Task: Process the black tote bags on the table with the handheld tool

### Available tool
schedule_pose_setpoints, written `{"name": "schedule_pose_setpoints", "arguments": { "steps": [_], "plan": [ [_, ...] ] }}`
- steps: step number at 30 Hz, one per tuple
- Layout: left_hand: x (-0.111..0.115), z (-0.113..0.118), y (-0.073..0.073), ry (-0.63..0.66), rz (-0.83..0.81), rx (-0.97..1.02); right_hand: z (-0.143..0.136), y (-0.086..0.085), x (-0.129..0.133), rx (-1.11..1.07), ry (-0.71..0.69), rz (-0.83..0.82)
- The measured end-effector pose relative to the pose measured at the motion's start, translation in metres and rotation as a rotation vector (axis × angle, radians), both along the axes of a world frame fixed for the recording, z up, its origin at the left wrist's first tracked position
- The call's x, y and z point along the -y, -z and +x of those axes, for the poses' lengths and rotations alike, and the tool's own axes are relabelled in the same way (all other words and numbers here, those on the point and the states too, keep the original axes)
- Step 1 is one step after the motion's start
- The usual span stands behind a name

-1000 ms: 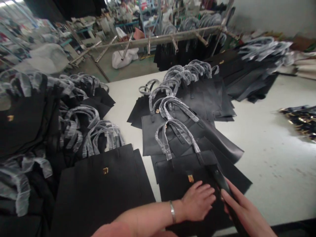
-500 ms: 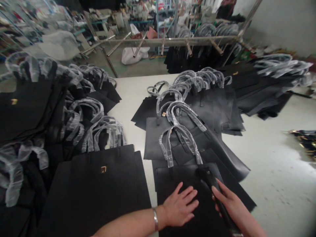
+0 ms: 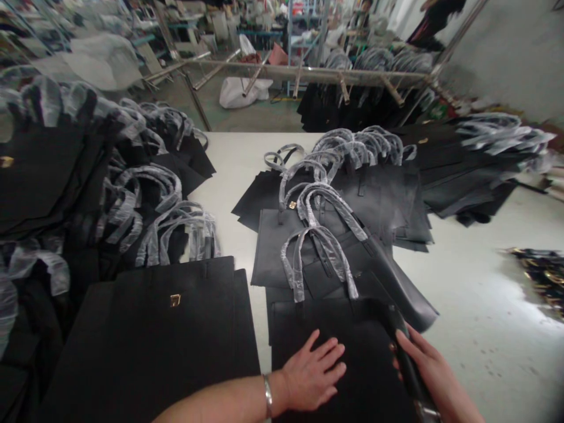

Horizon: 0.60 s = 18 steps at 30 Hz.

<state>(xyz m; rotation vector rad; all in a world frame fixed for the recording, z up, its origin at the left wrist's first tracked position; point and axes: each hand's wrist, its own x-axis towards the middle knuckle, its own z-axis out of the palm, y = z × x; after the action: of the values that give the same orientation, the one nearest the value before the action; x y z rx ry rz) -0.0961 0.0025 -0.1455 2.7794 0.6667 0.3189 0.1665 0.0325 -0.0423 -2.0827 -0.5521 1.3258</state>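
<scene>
Head view, from the left side: a big heap of black bags with plastic-wrapped handles (image 3: 145, 200) is piled up on the white table (image 3: 476, 294). Just in front of it lies a flat black bag with a small gold clasp (image 3: 175, 300). Next comes the left hand (image 3: 311, 376), with a silver bracelet (image 3: 267, 396) on its wrist. Its fingers are spread out and it lies flat on the nearest black bag on the table (image 3: 335, 352). Above that bag, more grey-black bags with wrapped handles (image 3: 326, 235) lie one over another. The right hand (image 3: 429, 373) is closed around a long black tool (image 3: 403, 346) whose tip rests on the same bag's right edge. It may be a heat tool, but it looks too dark to tell. Far right, a small pile of dark and gold bits (image 3: 540, 279) sits near the table edge.
</scene>
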Motion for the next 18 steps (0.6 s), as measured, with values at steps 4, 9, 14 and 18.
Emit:
{"name": "schedule_pose_setpoints", "arguments": {
  "steps": [4,9,14,18],
  "plan": [
    [0.002,0.0,-0.003,-0.003,0.014,-0.016,-0.008,-0.004,-0.012,0.054,0.002,0.027],
    [0.009,0.017,0.001,-0.077,0.06,-0.003,-0.029,-0.016,0.02,-0.019,-0.157,-0.092],
    [0.019,0.029,0.013,-0.012,0.031,0.021,-0.073,0.006,0.054,-0.204,-0.407,-0.166],
    [0.03,-0.003,0.014,0.039,0.054,0.019,-0.098,0.029,0.051,-0.188,-0.497,-0.189]
  ]
}}
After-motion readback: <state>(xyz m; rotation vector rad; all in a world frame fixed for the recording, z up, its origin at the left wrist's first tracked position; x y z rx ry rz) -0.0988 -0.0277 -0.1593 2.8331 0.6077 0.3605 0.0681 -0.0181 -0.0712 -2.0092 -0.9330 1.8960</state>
